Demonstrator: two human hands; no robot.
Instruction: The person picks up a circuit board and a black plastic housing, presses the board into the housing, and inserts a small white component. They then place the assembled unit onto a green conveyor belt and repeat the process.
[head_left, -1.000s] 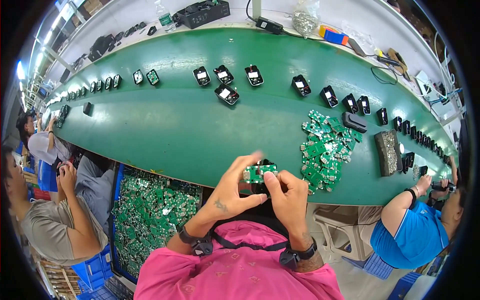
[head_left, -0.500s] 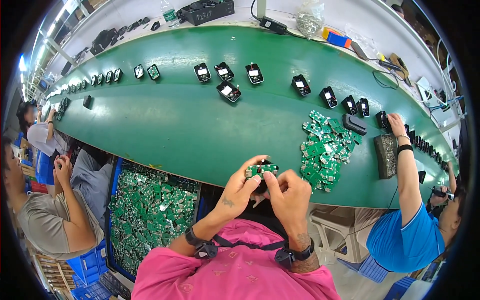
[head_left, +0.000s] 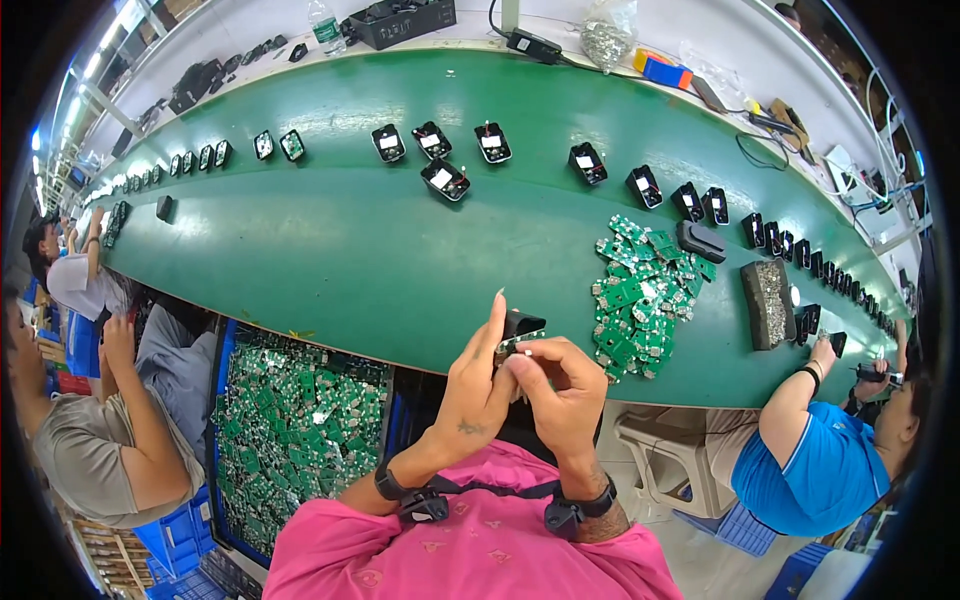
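Close in front of me, at the table's near edge, my left hand [head_left: 476, 385] is wrapped round a small black plastic housing [head_left: 521, 323], its index finger pointing up. My right hand [head_left: 562, 392] pinches a green circuit board [head_left: 508, 346] at the housing's near side. The board is tilted and seen mostly edge-on, partly covered by my fingers. Whether it sits inside the housing I cannot tell. To the right of my hands lies a loose pile of green circuit boards [head_left: 636, 318].
Open black housings [head_left: 443, 179] with white labels stand along the green table [head_left: 330, 240]. A black closed case [head_left: 702, 242] and a dark box of small parts [head_left: 766, 304] lie right. A blue-rimmed bin of boards [head_left: 300, 435] is at lower left. Co-workers sit on both sides.
The board has turned from face-up to nearly edge-on against the housing. My left index finger has lifted. The right co-worker's arm has drawn back from the housings toward the near edge.
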